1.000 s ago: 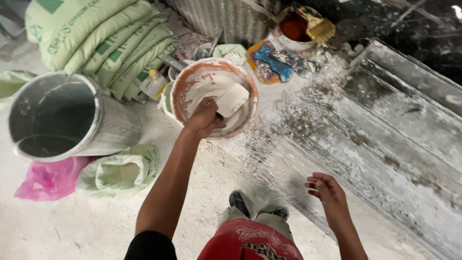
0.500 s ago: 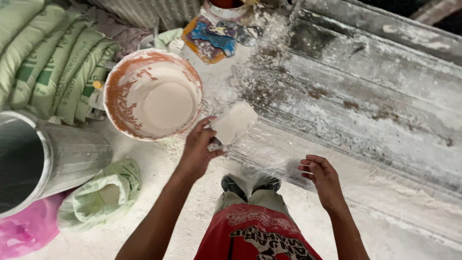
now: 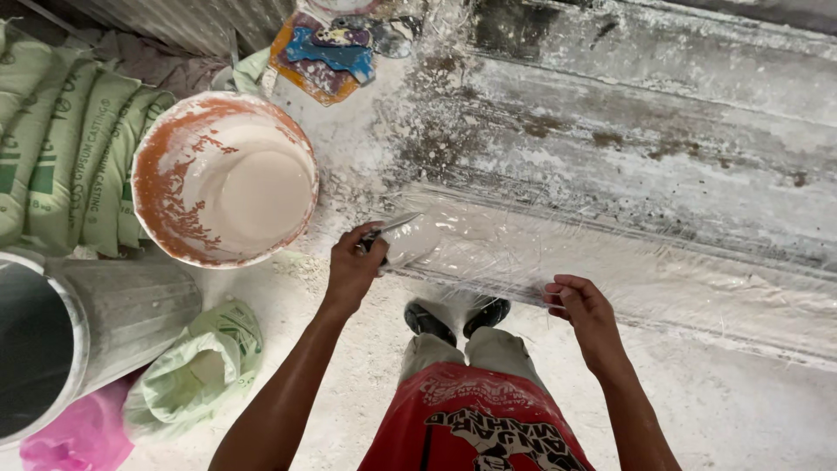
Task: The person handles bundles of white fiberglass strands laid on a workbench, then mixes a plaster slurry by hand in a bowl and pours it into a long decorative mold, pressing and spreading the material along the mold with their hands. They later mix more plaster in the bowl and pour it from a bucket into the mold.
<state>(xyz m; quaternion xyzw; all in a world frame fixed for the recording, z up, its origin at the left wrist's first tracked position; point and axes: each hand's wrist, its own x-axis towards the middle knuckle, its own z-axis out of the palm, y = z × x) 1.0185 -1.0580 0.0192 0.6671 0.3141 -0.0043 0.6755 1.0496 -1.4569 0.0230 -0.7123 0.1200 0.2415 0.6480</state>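
My left hand point(image 3: 353, 266) is curled tight around the handle of a trowel point(image 3: 397, 237), whose flat blade carries a lump of white plaster and rests on the near edge of the long mould point(image 3: 628, 253) in front of me. My right hand point(image 3: 582, 307) hangs just above that same near edge, off to the right, fingers loosely bent inward and holding nothing that I can make out; the thumb and fingertips are close together but I cannot tell whether they pinch anything.

The mould runs across the view from the middle to the right edge, its surface glossy with wet plaster and streaked with thin fibres. Behind it lies a second, greyer length of cast, dusty and spattered.

Left of the trowel stands an orange bucket point(image 3: 225, 179), smeared inside and partly filled with smooth white plaster. Beyond it, stacked green sacks point(image 3: 65, 148) lean against one another. Nearer me on the left sits a metal drum point(image 3: 96, 323), with a crumpled green bag point(image 3: 196, 366) and a pink bag point(image 3: 74, 436) beside it. My two dark shoes point(image 3: 455, 319) stand on the white, powdery floor just below the mould.
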